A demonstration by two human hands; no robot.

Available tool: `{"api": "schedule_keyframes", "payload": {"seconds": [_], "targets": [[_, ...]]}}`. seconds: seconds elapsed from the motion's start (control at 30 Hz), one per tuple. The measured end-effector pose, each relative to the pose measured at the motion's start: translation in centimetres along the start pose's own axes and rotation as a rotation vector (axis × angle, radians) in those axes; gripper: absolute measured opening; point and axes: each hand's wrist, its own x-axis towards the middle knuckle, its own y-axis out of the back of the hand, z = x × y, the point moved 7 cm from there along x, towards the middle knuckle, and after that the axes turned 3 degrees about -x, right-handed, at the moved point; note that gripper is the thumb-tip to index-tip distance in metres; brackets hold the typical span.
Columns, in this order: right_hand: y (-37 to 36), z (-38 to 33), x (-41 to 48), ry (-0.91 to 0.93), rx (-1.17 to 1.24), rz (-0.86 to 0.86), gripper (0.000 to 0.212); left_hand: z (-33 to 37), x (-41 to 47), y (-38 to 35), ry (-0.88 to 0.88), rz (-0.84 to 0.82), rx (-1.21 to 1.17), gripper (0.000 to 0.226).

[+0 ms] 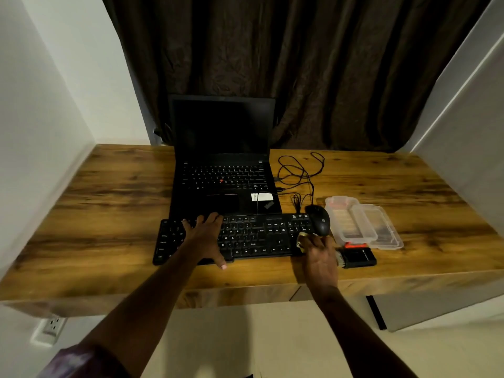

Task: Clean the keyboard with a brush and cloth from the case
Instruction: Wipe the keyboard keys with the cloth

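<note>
Dark curtains hang behind a wooden desk (109,192) set between pale walls. On it, the keyboard (253,236) lies along the near edge, in front of an open laptop (223,173). My left hand (204,236) rests flat on its left half, fingers spread, thumb at the front rim. My right hand (320,257) sits at its right end, fingers curled round something small and pale; what it is, I cannot tell. A mouse (320,221) sits on the keyboard's far right corner. The clear case (362,225) lies open just right, a brush (354,259) in front of it.

The keyboard looks light, stiff and likely to slide, so pinning it by the frame seems wise. Desk left is free; cables (300,173) crowd the right.
</note>
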Motion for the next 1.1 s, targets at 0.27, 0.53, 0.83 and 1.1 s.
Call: {"api": "schedule_keyframes", "payload": {"seconds": [0.27,0.53,0.83,1.1], "targets": [[0.2,2.3,0.2,-0.023,0.007,0.037,0.076,-0.2,0.2,-0.2,0.008,0.004,-0.007,0.147],[0.2,-2.6,0.2,0.24,-0.004,0.091,0.049,-0.2,0.0,-0.1,0.009,-0.002,-0.019,0.145],[-0.5,-0.6,1.3,0.024,-0.014,-0.04,0.074,-0.1,-0.1,-0.1,0.007,0.003,-0.02,0.146],[0.9,0.9,1.1,-0.001,0.061,0.076,0.071,-0.3,0.1,-0.2,-0.006,0.017,-0.014,0.147]]}}
